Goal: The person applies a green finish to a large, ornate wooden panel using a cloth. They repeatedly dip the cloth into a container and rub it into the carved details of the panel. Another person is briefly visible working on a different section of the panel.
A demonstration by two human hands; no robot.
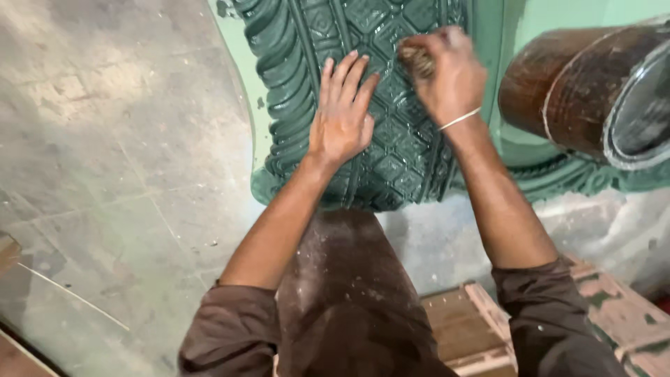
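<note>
A dark green ornamental mould (398,157) with a diamond lattice and leaf-like ribs lies in front of me. My left hand (342,119) rests flat on it, fingers spread. My right hand (447,73), a thin white band at its wrist, is closed around a small brown fibrous wad (417,61) pressed against the mould's upper part.
A rusty brown drum (579,84) lies on its side at the right. A pale green surface (502,28) surrounds the mould. Grey dusty floor (105,139) spreads left. A worn wooden frame (474,328) sits near my knees.
</note>
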